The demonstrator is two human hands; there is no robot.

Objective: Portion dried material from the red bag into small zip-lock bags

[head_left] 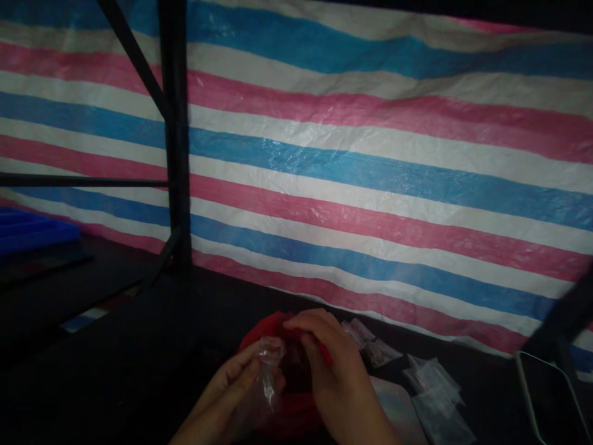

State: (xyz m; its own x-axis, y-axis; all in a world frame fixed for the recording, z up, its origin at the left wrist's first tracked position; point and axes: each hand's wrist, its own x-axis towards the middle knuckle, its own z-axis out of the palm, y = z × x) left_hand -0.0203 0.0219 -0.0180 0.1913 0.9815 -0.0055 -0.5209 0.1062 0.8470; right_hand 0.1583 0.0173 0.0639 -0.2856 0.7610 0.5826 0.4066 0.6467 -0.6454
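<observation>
Striped sheeting behind; left hand, grip tight on clear bag; right hand over red container, grip unclear.

The red container, bottom centre, is partly hidden by the left hand and right hand; its dark contents I cannot identify. Clear bag: blurred. Small bags, lower right: contents illegible. Blue tray, cut by left edge; pale-rimmed slab, by bottom edge.
</observation>
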